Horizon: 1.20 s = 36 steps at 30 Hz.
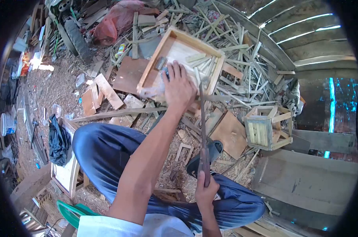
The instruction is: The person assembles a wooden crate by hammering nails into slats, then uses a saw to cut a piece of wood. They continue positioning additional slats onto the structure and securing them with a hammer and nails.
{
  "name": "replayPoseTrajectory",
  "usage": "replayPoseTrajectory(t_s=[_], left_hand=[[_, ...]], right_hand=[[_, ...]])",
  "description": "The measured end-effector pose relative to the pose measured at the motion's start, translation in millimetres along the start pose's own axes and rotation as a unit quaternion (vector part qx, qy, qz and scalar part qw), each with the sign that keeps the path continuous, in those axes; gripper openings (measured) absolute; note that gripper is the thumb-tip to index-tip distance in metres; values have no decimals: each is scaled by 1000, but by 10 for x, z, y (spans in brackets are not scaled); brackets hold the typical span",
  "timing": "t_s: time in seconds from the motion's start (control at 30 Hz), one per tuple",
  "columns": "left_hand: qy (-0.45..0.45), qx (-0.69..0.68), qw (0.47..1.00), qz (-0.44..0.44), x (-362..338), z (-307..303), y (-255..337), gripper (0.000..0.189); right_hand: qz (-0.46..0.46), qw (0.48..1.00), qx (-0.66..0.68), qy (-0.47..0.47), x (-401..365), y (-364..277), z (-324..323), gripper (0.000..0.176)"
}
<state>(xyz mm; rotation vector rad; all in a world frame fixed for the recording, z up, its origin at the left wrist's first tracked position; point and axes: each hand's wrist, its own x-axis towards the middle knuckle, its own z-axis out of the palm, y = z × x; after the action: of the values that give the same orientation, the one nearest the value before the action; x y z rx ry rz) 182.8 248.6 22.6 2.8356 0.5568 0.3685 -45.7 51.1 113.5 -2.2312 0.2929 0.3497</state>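
A shallow wooden tray [219, 73] with raised sides and a pale bottom sits tilted ahead of me. My left hand [179, 87] reaches over its near side, fingers stretched out beside a small dark block [160, 63]. Something blue shows partly under the fingers. Several short pale wood strips [202, 64] lie in the tray, to the right of that hand. My right hand [206, 192] is closed round the handle of a long narrow-bladed tool [204, 130]. Its blade points up and away from me, seen nearly edge-on, its tip overlapping the tray's near right side.
Scrap wood strips [248, 75] are heaped behind and right of the tray. A small wooden frame stool [268, 128] stands at right. Flat brown boards [229, 134] and a dark sandal [215, 150] lie before my knees. A dark plastic bag [59, 140] rests at left.
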Motion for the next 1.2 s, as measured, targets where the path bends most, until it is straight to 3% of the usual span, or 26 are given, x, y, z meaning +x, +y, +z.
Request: replayPoseTrajectory(t_s=[0.07, 0.17, 0.27, 0.4, 0.5, 0.6, 0.73, 0.8, 0.83, 0.9, 1.0, 1.03, 1.13, 1.2], left_hand=[[13, 4, 1000, 15, 27, 26, 12, 58], [15, -4, 1000, 15, 14, 41, 13, 57], [14, -10, 1000, 21, -40, 16, 4, 56], [28, 3, 1000, 1, 35, 66, 6, 56], [46, -3, 999, 16, -32, 66, 9, 55], [31, -6, 999, 17, -15, 19, -2, 54], [35, -9, 999, -5, 10, 52, 28, 54], [45, -4, 999, 0, -28, 78, 26, 55], [39, -5, 999, 1, -17, 53, 26, 55], [38, -17, 999, 3, -20, 20, 22, 55], [44, -36, 998, -7, -35, -3, 25, 55], [51, -46, 998, -10, -142, -2, 32, 56], [62, -34, 997, -28, -58, 20, -3, 58], [54, -35, 998, -28, -18, 61, 30, 57]], right_hand=[[-10, 999, 13, 38, 173, 8, 212, 23], [-107, 993, -8, 48, 762, -172, 366, 22], [-78, 997, 11, 21, 572, -328, 135, 21], [-85, 994, 27, 63, 22, -10, 27, 22], [-36, 999, 27, 12, 701, -231, 234, 21], [-82, 995, -47, 13, 938, -412, 302, 22], [-118, 991, -41, 54, 253, -131, 111, 24], [-66, 995, 49, 62, 208, -70, 96, 26], [-73, 996, -36, 41, 402, 5, 144, 28], [-69, 997, -5, 17, 939, -353, 333, 29], [-104, 994, -30, 28, 913, -468, 295, 29], [-27, 1000, 13, -8, 784, -459, 230, 28], [-121, 991, -3, 53, 441, -211, 209, 29], [-44, 998, -24, 39, 374, -189, 196, 29]])
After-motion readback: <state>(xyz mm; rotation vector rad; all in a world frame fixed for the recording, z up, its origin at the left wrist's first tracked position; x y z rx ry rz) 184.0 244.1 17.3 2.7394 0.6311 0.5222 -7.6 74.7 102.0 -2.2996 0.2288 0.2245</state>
